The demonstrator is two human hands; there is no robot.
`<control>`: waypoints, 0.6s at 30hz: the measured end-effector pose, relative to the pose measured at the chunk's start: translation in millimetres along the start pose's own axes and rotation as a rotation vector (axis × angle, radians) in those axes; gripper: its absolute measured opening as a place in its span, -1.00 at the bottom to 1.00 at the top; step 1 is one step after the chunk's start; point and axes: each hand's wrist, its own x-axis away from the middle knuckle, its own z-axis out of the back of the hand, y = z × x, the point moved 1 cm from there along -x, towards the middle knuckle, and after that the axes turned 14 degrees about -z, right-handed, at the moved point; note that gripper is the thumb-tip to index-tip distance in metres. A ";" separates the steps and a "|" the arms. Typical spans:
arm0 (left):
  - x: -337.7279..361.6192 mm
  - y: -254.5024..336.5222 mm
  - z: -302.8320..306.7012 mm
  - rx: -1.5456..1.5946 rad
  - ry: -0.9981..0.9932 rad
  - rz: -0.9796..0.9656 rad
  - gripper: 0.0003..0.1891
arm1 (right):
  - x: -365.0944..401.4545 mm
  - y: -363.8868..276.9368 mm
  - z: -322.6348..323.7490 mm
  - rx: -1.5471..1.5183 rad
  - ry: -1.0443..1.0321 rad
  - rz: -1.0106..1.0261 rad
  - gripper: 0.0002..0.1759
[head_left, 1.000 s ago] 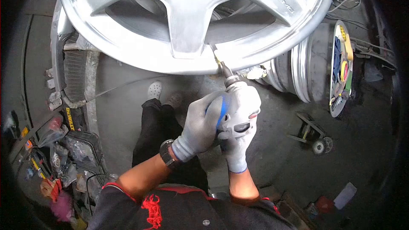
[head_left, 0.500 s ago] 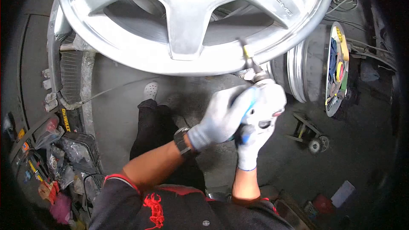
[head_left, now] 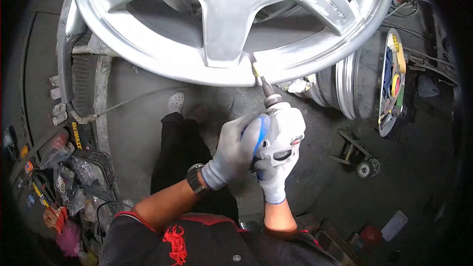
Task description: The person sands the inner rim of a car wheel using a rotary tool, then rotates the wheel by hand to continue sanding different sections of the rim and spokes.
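Observation:
A large silver alloy wheel rim [head_left: 224,39] fills the top of the view, its spokes facing me. Both my gloved hands grip a white die grinder [head_left: 283,123] below its lower edge. My left hand [head_left: 231,150] wraps the grinder's left side, thumb along the body. Lower down, my right hand [head_left: 273,180] is closed round the rear of the grinder. The grinder's dark nose points up, and its slim bit [head_left: 255,66] overlaps the rim's lip just right of the lower spoke's foot.
A second wheel [head_left: 350,81] lies at the right, with a round tray [head_left: 392,83] of tapes and cloths against it. Below them stands a small wheeled metal frame [head_left: 354,155]. Bagged items and a black case [head_left: 93,167] crowd the left floor. Cables run at the upper right.
Both my hands and the die grinder have moved left along the rim's lower lip, bringing the bit closer to the lower spoke. The grip stays the same.

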 end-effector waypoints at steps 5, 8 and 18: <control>-14.0 2.6 -28.7 -0.098 -0.151 -0.189 -0.74 | -16.8 1.7 15.2 -0.399 0.126 -0.151 -0.32; -38.2 3.6 -61.0 0.027 -0.138 -0.124 -0.74 | -42.4 10.6 50.5 -0.660 0.113 -0.106 -0.33; -29.3 -3.6 -44.9 -0.226 -0.116 -0.533 -0.58 | -29.4 8.4 36.9 -0.275 0.186 0.014 -0.18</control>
